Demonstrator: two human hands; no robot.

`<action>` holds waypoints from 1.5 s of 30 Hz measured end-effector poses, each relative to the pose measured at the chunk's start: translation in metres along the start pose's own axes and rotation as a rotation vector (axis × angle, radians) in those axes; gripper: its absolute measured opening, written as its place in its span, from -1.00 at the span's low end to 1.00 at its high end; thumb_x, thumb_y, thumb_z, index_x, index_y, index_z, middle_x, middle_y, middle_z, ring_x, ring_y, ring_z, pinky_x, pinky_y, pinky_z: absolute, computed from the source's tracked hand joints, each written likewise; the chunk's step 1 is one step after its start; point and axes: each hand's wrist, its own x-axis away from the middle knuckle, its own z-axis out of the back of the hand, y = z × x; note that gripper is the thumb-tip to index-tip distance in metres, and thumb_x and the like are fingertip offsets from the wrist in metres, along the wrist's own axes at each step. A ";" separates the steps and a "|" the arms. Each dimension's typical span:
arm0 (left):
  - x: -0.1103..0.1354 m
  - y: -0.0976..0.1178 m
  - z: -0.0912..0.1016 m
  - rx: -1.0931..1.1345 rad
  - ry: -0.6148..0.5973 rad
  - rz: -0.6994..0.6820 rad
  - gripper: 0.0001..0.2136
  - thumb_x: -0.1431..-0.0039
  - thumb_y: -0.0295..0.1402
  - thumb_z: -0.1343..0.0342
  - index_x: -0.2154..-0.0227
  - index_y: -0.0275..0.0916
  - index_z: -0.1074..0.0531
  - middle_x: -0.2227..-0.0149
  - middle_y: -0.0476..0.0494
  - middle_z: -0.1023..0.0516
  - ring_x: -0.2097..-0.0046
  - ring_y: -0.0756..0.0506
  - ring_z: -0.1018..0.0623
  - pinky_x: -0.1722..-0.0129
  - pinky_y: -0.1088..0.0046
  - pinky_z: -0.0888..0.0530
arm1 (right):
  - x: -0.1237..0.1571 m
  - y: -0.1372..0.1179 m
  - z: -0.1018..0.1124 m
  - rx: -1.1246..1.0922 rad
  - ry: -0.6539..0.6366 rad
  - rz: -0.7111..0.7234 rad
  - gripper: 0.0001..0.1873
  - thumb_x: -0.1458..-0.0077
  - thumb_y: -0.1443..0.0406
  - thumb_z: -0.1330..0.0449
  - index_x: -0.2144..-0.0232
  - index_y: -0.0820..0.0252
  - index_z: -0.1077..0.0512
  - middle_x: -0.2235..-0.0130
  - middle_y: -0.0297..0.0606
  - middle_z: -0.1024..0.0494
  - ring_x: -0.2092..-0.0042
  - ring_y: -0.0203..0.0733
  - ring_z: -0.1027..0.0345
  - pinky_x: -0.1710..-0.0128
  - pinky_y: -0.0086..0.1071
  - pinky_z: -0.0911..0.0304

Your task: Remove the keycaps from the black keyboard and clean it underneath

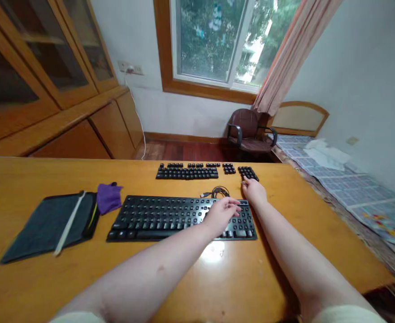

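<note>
A black keyboard (163, 217) lies on the desk, many of its key positions without caps; the space bar and other bottom-row keys are in place. Above its right part hovers my left hand (221, 214), open, fingers loosely stretched. My right hand (254, 192) is beyond the keyboard's back right corner, at the near edge of a block of loose number-pad keycaps (249, 172). Its fingertips are drawn together there; what they hold, if anything, is too small to make out. More loose keycaps (187, 173) and a small keycap group (229, 168) stand in rows along the desk's far edge.
A coiled cable with a USB plug (220, 192) lies behind the keyboard. To the left are a purple cloth (109, 198) and a dark pouch (49, 226) with a pale stick (70, 223) across it. Beyond the desk (190, 287) stand an armchair (247, 128) and a bed (338, 166).
</note>
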 end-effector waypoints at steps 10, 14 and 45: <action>0.001 0.002 0.002 0.027 0.010 0.010 -0.85 -0.02 -0.57 -0.01 0.34 -0.32 -0.42 0.41 -0.09 -0.52 0.41 0.02 -0.50 0.27 0.44 -0.41 | 0.000 -0.003 0.001 -0.024 0.004 -0.030 -0.54 -0.17 0.19 0.06 -0.10 0.11 -0.31 0.04 -0.17 -0.48 0.08 -0.10 -0.38 0.13 -0.34 -0.24; 0.002 0.003 0.002 0.025 0.009 0.005 -0.85 -0.02 -0.55 -0.02 0.33 -0.32 -0.42 0.40 -0.09 -0.53 0.41 0.01 -0.50 0.27 0.43 -0.42 | 0.001 -0.003 0.001 -0.045 0.016 -0.041 -0.54 -0.16 0.21 0.04 -0.09 0.07 -0.31 0.00 -0.19 -0.45 0.06 -0.11 -0.36 0.09 -0.33 -0.24; 0.003 0.003 0.002 0.020 0.013 0.002 -0.85 -0.02 -0.57 -0.01 0.34 -0.31 -0.42 0.41 -0.08 -0.52 0.41 0.03 -0.50 0.27 0.46 -0.42 | -0.001 -0.002 0.004 -0.163 0.005 -0.121 -0.55 -0.13 0.20 0.03 -0.05 0.14 -0.35 -0.04 -0.16 -0.43 0.01 -0.08 -0.33 0.03 -0.30 -0.21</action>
